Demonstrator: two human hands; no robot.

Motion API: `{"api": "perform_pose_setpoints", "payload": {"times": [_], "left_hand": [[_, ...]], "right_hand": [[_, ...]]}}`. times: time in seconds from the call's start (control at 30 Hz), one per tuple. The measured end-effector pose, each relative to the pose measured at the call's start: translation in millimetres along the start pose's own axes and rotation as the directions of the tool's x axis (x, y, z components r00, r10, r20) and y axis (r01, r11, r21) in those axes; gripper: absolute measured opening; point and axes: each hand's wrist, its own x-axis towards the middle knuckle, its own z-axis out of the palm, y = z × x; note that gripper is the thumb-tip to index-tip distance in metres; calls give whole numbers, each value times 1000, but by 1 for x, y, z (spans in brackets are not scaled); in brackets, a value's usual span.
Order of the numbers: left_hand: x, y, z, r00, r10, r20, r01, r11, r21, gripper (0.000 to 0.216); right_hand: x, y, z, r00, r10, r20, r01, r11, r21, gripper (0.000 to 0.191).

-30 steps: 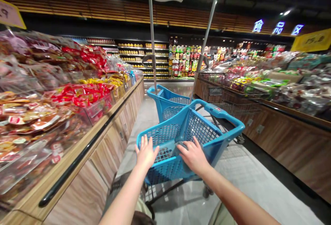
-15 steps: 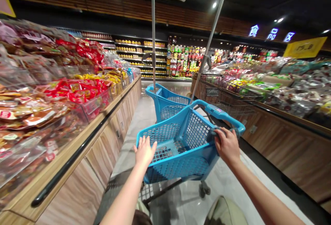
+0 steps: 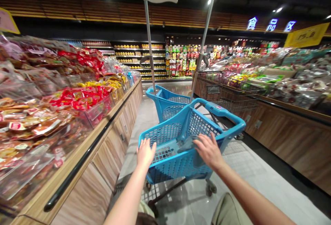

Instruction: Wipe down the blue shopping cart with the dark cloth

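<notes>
A blue plastic shopping cart (image 3: 173, 166) stands side-on in front of me, and its basket is open at the top. My left hand (image 3: 146, 154) grips the rim at the basket's left end, thumb apart from the fingers. Along the near rim, my right hand (image 3: 210, 149) presses down on a thin grey cloth (image 3: 188, 143). Part of that cloth hangs inside the basket and part lies over the outer wall; the palm covers the rest. The cart's handle (image 3: 219, 111) is beyond my right hand.
Another blue cart (image 3: 168, 109) stands just behind, near two upright grey poles (image 3: 149, 39). A wire cart (image 3: 216, 89) is by the right counter (image 3: 284, 125). On the left runs a wooden display counter (image 3: 103, 163) with a black rail (image 3: 80, 163) and heaped packaged food.
My right hand has slid the cloth leftward along the near rim, away from the handle corner. My left hand stays on the left end. The view has shifted slightly.
</notes>
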Motion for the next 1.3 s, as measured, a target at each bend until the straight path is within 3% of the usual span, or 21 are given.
{"api": "perform_pose_setpoints", "payload": {"times": [0.17,0.27,0.37,0.5,0.63,0.73,0.83,0.93,1.0,1.13,1.2,1.3], "left_hand": [[0,3,3,1000,14,-3,-14,998,-60,52],[-1,8,4,1000,3,8,-3,997,-75,51],[-3,15,5,1000,-8,24,10,997,-79,51],[-7,25,7,999,-12,48,17,996,-92,50],[-9,27,8,999,-28,36,32,995,-96,51],[-8,23,8,999,-24,25,26,995,-95,50],[-9,19,7,1000,-30,8,31,994,-101,48],[-13,19,4,999,-35,-7,34,993,-109,47],[-15,21,2,999,-37,-8,35,993,-113,47],[-18,28,2,999,-41,-7,40,993,-110,47],[-18,31,4,999,-42,-12,41,992,-122,48],[-17,33,9,999,-46,-23,42,987,-155,48]], "right_hand": [[-2,96,-47,970,109,-217,-134,986,-103,17],[4,109,-58,990,48,-133,-55,997,-50,17],[11,85,-50,1000,27,-10,-27,1000,-8,25],[18,17,-19,998,28,57,-35,993,116,30],[22,-48,10,999,15,51,-31,944,328,46],[24,-63,20,997,-58,53,35,928,371,40],[25,-41,19,988,-139,72,110,946,306,31],[29,8,10,979,-145,146,113,972,207,28],[35,48,-1,981,-78,180,56,991,123,27],[46,111,-21,990,111,85,-101,989,-111,28],[50,115,-23,986,154,67,-140,974,-175,28],[50,82,-12,977,185,102,-163,967,-196,28]]}}
